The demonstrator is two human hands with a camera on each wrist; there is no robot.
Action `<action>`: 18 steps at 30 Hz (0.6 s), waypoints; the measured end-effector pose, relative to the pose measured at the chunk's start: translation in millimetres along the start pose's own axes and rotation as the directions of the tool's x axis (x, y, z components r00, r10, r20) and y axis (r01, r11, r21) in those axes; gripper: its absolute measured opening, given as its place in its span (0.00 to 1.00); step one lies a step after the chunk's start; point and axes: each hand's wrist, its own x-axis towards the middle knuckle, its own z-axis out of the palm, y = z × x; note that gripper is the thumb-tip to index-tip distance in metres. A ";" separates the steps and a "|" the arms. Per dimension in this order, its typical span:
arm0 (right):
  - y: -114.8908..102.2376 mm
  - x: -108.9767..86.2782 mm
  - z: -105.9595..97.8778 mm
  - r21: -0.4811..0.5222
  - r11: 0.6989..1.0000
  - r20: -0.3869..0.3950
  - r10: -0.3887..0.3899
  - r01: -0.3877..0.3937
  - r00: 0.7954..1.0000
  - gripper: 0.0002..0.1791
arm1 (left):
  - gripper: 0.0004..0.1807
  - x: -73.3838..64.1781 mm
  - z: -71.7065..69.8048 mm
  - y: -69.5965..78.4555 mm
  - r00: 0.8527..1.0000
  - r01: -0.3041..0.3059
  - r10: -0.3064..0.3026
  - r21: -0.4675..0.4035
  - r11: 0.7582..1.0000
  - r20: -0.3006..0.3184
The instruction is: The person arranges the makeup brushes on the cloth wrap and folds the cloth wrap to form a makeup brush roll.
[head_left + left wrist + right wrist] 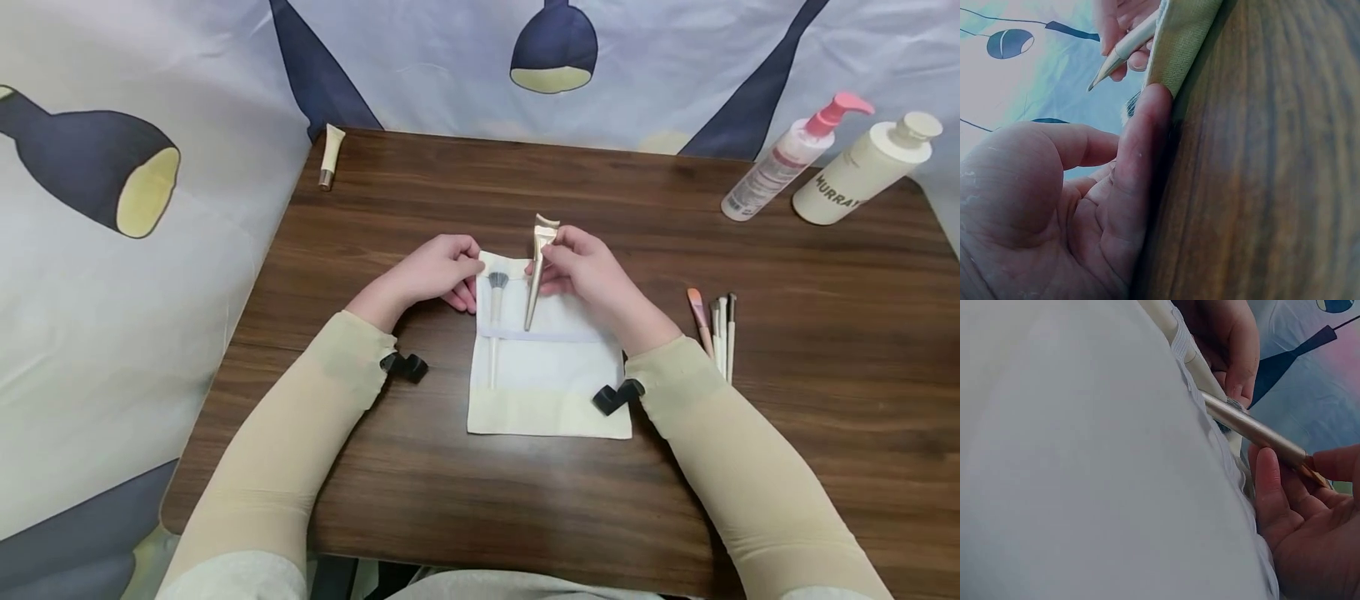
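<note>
A white cloth brush pouch (555,371) lies unfolded on the table. One makeup brush with grey bristles (497,281) sits in its left part, its handle behind the sheer cloth. My left hand (442,271) pinches the pouch's upper left edge; in the left wrist view a fingertip (1155,97) presses against that edge. Over the pouch's upper middle, my right hand (581,267) holds a gold makeup brush (536,275) near its curved head, handle pointing down. In the right wrist view the gold handle (1254,428) meets the elastic-trimmed edge (1188,359); whether its tip is inside is hidden.
Right of the pouch lie several brushes, one with an orange head (696,302), partly behind my right forearm. A pink pump bottle (776,171) and a white bottle (858,177) stand at the back right. A cream tube (331,157) lies at the back left.
</note>
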 end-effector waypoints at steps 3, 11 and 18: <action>-4.0 0.9 0.6 -0.015 1.000 0.012 0.016 -0.015 1.000 0.04 | 0.08 -0.9 -3.2 3.6 1.000 0.002 -0.002 0.006 1.000 0.013; -2.9 -0.8 -0.7 -0.094 0.991 0.061 0.104 -0.098 0.993 0.06 | 0.08 -2.9 -2.3 3.0 1.000 0.026 -0.026 0.006 1.000 0.000; -1.6 -3.7 -2.0 -0.159 0.976 0.055 0.158 -0.147 0.986 0.08 | 0.08 -0.9 0.2 1.0 1.000 0.014 -0.014 -0.007 1.000 0.004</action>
